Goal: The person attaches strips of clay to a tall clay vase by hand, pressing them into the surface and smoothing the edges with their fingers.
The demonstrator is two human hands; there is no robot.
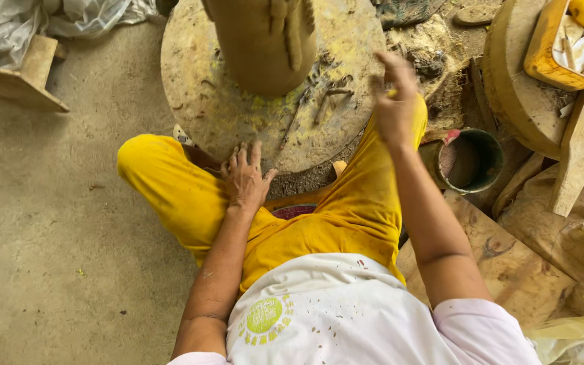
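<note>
Head view: brown clay pot (265,44) upright on round wheel (217,101); left hand (245,177) open, right hand (395,101) blurred, grip unclear.

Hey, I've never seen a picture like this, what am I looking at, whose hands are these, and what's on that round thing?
This is one picture from a camera worn on a person's head, looking down at their own lap and hands. No machine is involved. The person sits on the floor in yellow trousers, knees around a round clay-smeared wooden disc. On the disc stands a brown clay form, with small modelling tools and clay scraps beside it. The left hand rests flat at the disc's near edge, holding nothing. The right hand is raised and blurred; whether it holds anything is unclear. A green bucket sits on the right side.
</note>
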